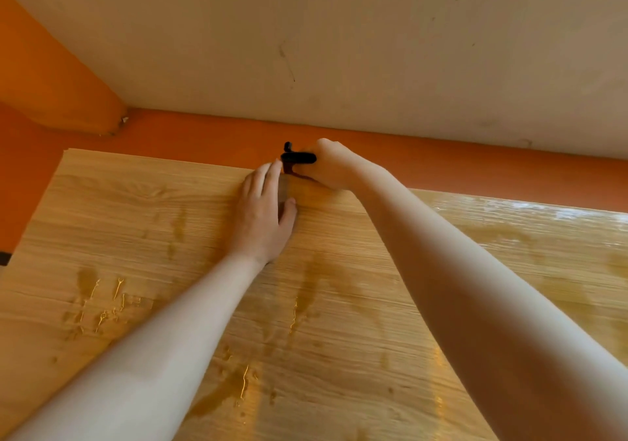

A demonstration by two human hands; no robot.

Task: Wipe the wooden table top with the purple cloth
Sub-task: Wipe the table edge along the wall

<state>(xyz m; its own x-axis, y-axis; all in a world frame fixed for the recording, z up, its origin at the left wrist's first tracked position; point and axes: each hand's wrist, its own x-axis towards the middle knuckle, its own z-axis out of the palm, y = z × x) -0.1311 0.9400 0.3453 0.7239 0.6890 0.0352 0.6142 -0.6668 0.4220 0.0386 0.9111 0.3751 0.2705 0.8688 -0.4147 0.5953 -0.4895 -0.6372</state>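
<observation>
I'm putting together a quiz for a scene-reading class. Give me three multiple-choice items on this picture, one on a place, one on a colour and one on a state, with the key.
1. Where does the left hand lie?
A. flat on the table top, near its far edge
B. on a chair
C. off the near edge

2. What colour is the band behind the table top's far edge?
A. blue
B. orange
C. green

3. What state is the table top in?
A. dry all over
B. covered with paper
C. wet in places

Key:
1 A: the palm is down on the wood, beside the right hand, whose fingers curl round a dark object.
2 B: the band is plainly orange.
3 C: damp patches and glistening streaks show on the wood.
</observation>
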